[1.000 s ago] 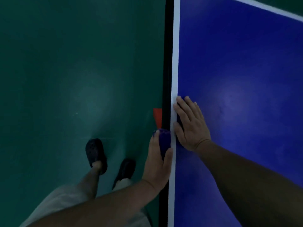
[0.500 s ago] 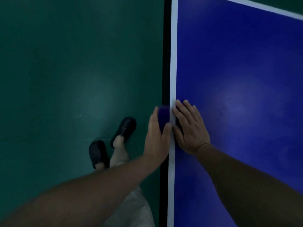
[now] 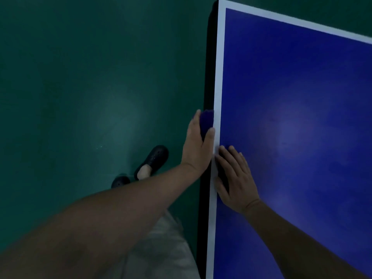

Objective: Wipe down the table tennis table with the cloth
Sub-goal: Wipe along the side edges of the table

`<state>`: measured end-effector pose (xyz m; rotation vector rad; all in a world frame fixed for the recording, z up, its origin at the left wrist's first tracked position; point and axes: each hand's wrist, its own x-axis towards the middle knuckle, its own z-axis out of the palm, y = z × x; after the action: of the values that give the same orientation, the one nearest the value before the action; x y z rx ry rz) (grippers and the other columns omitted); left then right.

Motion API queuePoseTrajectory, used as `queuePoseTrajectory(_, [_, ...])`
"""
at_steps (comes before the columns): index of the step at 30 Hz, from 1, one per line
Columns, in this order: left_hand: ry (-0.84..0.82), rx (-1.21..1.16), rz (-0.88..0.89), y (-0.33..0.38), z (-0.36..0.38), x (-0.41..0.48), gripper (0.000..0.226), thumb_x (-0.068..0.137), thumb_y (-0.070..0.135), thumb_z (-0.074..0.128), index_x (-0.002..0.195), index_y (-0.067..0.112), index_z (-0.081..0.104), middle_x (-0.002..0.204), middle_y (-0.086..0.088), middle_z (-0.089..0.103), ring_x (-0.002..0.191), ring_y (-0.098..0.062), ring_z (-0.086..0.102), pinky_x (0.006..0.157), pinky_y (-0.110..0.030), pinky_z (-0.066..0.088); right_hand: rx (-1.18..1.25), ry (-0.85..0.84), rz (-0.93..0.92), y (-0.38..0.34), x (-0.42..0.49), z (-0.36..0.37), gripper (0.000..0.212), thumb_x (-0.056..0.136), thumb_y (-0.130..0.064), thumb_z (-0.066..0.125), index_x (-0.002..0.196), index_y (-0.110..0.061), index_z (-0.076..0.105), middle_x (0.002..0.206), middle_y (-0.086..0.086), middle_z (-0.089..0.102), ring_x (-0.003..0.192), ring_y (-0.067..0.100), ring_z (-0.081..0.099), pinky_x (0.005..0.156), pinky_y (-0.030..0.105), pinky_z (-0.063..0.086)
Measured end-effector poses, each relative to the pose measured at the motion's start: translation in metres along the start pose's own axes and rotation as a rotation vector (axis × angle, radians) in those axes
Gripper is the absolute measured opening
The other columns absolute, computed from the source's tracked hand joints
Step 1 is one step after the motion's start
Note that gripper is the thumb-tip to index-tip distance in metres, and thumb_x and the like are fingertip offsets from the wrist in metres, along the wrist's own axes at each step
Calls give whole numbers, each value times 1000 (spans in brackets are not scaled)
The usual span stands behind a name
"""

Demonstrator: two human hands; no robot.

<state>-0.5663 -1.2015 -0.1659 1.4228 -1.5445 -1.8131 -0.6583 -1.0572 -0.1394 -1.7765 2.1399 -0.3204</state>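
The blue table tennis table (image 3: pixel 291 117) with a white border fills the right half of the view, its far corner at the top. My left hand (image 3: pixel 196 146) grips a dark purple cloth (image 3: pixel 206 122) and holds it against the table's black side edge. My right hand (image 3: pixel 235 178) lies flat on the table top just inside the white line, fingers straight, a little nearer to me than the left hand. Most of the cloth is hidden inside my left palm.
Green floor (image 3: pixel 90 87) spreads to the left of the table. My feet in dark clogs (image 3: pixel 153 158) stand on it close beside the table's side edge. The light is dim.
My left hand has slid the cloth forward along the table's side edge, ahead of my right hand. I have stepped forward, and the table's far corner has come into view.
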Motion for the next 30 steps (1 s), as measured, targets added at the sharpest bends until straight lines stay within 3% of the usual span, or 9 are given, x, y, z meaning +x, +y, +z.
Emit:
queuePoseTrajectory(3, [-48, 12, -24, -19, 0, -31, 68, 101, 53, 38, 159, 37, 6, 165, 12, 18, 151, -4, 17, 123, -44, 24, 82, -35, -48, 7, 4, -12, 60, 101, -30, 52, 154, -10, 33, 165, 7, 27, 153, 29, 24, 125, 46, 20])
queuePoseTrajectory(7, [-65, -2, -50, -39, 4, -77, 62, 99, 66, 36, 150, 61, 0, 164, 20, 17, 150, -1, 17, 121, -46, 28, -42, -8, -107, 36, 68, -37, 55, 104, -33, 46, 151, -6, 39, 163, 11, 30, 153, 31, 22, 124, 48, 23])
queuePoseTrajectory(13, [8, -56, -89, 18, 2, 39, 68, 99, 54, 45, 155, 46, 7, 163, 16, 21, 146, 2, 25, 121, -37, 30, -203, 25, -66, 66, 230, -62, 56, 105, -38, 37, 152, -7, 40, 165, 12, 26, 154, 34, 17, 126, 50, 12])
queuePoseTrajectory(17, [94, -3, -16, 67, -2, 132, 77, 93, 56, 45, 153, 49, -2, 162, 6, 29, 137, -13, 42, 99, -24, 35, -187, 30, 69, 67, 269, -56, 60, 103, -42, 33, 157, -15, 32, 167, 7, 20, 155, 30, 11, 125, 43, 2])
queuePoseTrajectory(19, [117, -28, -19, 68, 0, 143, 74, 93, 56, 46, 153, 47, 5, 153, 14, 38, 125, -5, 50, 94, -19, 38, -184, 45, 53, 68, 267, -55, 60, 103, -42, 34, 156, -15, 34, 166, 7, 22, 154, 30, 13, 125, 44, 3])
queuePoseTrajectory(21, [128, -44, -14, 58, 0, 131, 63, 94, 61, 46, 148, 49, 17, 135, 35, 43, 108, 14, 51, 87, -10, 40, -188, 46, 48, 68, 266, -56, 59, 103, -40, 35, 156, -15, 34, 166, 7, 22, 154, 30, 14, 126, 45, 5])
queuePoseTrajectory(23, [105, -69, -48, 44, 1, 101, 52, 94, 64, 45, 140, 59, 22, 120, 51, 44, 104, 24, 49, 82, -3, 38, -188, 41, 49, 67, 266, -57, 59, 103, -39, 35, 156, -15, 34, 167, 6, 22, 155, 30, 13, 126, 46, 6])
queuePoseTrajectory(27, [30, -113, -148, 29, 1, 44, 48, 95, 63, 46, 132, 76, 20, 132, 40, 49, 119, 13, 51, 96, -12, 43, -183, 45, 58, 66, 265, -58, 58, 104, -39, 34, 156, -16, 34, 167, 5, 22, 155, 29, 12, 127, 46, 6])
queuePoseTrajectory(30, [-27, -109, -171, 43, -3, 66, 54, 95, 60, 46, 144, 59, 23, 137, 32, 47, 122, 12, 48, 102, -18, 42, -173, 48, 63, 66, 267, -60, 58, 103, -40, 36, 156, -16, 35, 166, 5, 23, 155, 29, 13, 126, 48, 9])
